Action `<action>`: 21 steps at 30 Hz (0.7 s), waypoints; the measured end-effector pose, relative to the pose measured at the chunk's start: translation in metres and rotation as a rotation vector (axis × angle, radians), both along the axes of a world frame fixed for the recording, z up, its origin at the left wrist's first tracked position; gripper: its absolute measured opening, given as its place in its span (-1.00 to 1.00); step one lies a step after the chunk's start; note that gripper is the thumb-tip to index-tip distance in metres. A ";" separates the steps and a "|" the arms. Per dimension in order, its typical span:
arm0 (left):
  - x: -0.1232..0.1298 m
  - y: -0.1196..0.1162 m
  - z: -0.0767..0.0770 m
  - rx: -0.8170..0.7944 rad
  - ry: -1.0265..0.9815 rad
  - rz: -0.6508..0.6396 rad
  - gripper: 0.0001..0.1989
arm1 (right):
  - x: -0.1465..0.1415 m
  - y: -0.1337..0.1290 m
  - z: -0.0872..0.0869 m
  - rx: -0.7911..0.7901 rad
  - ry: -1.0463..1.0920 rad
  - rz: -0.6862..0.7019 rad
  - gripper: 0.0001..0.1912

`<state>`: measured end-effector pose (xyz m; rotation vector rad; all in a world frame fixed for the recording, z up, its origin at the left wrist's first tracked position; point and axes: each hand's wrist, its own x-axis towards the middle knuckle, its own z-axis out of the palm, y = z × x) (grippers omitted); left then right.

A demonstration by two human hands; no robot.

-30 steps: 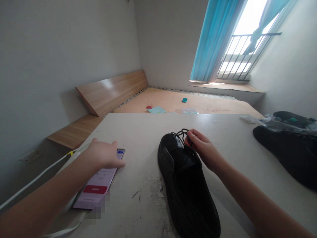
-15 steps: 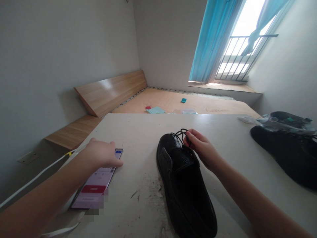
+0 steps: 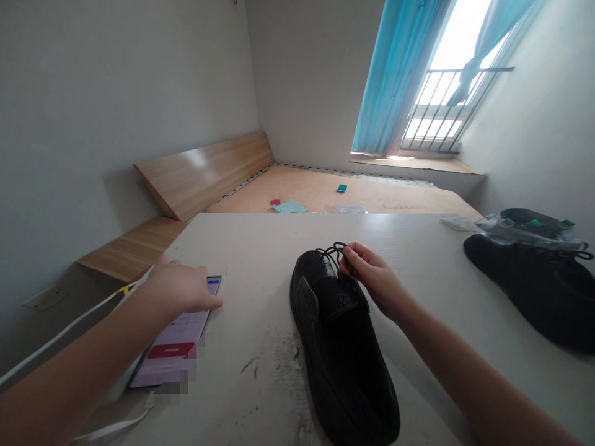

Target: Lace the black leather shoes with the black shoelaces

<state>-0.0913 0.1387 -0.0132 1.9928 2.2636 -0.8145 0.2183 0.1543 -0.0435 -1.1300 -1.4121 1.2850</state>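
A black shoe [image 3: 344, 353] lies on the white table [image 3: 251, 248], its toe pointing away from me and its opening facing up. Thin black laces [image 3: 331, 251] loop over the toe end. My right hand [image 3: 365, 266] is closed on the laces at the shoe's right flap. On the left, a phone [image 3: 174, 350] with a lit pinkish screen and a red button lies on the table. My left hand [image 3: 186, 288] is over the phone's upper part, thumb and fingers apart around its edges; whether it grips the phone is hard to tell.
Another black shoe [image 3: 534, 291] lies at the right, with clear plastic wrapping [image 3: 525, 232] behind it. A white cable [image 3: 60, 334] runs along the left. Beyond the table is a bed [image 3: 316, 183] with small teal and red items, beside a wooden headboard [image 3: 209, 170].
The whole view has shifted slightly, so everything sits a little further left. Both hands keep almost the same pose, the right one still on the laces.
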 end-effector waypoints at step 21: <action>0.125 -0.023 0.080 0.529 -0.737 -0.683 -0.71 | -0.003 -0.024 0.068 0.194 0.014 0.318 -0.72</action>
